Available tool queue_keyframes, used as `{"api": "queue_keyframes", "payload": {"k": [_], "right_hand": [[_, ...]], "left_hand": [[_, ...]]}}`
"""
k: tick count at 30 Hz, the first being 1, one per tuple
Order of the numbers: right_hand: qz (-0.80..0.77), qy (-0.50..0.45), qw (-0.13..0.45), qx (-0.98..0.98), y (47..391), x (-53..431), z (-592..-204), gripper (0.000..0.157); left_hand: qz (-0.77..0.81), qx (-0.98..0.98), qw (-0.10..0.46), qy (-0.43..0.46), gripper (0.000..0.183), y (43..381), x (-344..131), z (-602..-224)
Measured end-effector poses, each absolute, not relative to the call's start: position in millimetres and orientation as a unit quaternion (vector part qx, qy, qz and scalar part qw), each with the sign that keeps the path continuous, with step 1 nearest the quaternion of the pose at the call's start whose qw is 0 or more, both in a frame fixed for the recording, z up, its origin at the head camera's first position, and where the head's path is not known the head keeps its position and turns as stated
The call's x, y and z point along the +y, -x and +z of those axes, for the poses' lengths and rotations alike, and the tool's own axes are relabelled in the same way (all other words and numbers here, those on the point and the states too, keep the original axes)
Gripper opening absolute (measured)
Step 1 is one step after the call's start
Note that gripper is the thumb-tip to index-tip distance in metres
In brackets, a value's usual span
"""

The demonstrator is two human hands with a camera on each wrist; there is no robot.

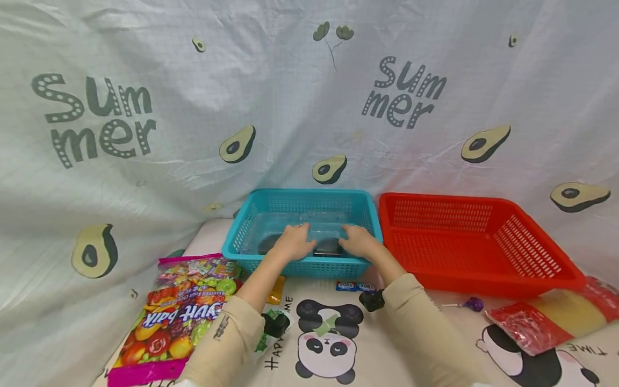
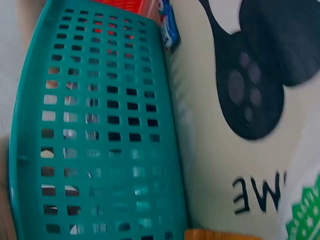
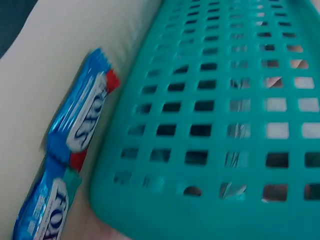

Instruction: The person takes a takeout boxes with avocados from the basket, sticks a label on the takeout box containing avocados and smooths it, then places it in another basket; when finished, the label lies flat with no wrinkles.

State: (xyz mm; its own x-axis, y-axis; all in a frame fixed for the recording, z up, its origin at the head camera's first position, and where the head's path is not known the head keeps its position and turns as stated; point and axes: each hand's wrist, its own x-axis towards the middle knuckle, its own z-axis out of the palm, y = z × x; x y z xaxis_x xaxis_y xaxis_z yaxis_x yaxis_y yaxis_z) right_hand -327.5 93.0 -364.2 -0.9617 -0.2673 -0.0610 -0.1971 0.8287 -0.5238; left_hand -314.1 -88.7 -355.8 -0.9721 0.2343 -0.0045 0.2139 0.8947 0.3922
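In the head view my left hand [image 1: 294, 243] and right hand [image 1: 359, 241] reach over the near rim of a teal slotted basket [image 1: 302, 267]. Between them lies a clear plastic box [image 1: 328, 248] with a dark bottom, inside the basket. Thumbs and fingers of both hands bend toward each other and grip its two sides; some of the fingers are hidden. Another clear plastic box [image 1: 258, 228] fills the basket's left part. The left wrist view shows the basket's slotted wall [image 2: 105, 115], and so does the right wrist view, the wall [image 3: 200, 105] hiding the fingers.
Right of the teal basket stands a red basket [image 1: 464, 282]. A large candy bag [image 1: 169, 322] lies at the left. Small blue wrapped bars [image 1: 355, 286] lie by the basket's front wall. A purple lollipop [image 1: 474, 304] and a red-and-yellow packet [image 1: 551, 320] are at the right.
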Motion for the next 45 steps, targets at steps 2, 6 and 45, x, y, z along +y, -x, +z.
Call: {"api": "queue_keyframes", "payload": {"k": [2,6,45], "right_hand": [[-0.271,0.121,0.063,0.953,327.0,93.0,-363.6,0.053],[-0.279,0.123,0.056,0.951,326.4,93.6,-362.0,0.052],[-0.422,0.318,-0.122,0.840,128.7,175.0,-352.1,0.042]], "left_hand": [[0.192,0.975,0.028,-0.109,0.055,313.6,-87.1,-355.1],[0.209,0.972,0.020,-0.106,0.052,314.1,-87.4,-354.7],[0.363,0.873,-0.030,-0.326,0.045,120.0,-103.5,-345.5]]}}
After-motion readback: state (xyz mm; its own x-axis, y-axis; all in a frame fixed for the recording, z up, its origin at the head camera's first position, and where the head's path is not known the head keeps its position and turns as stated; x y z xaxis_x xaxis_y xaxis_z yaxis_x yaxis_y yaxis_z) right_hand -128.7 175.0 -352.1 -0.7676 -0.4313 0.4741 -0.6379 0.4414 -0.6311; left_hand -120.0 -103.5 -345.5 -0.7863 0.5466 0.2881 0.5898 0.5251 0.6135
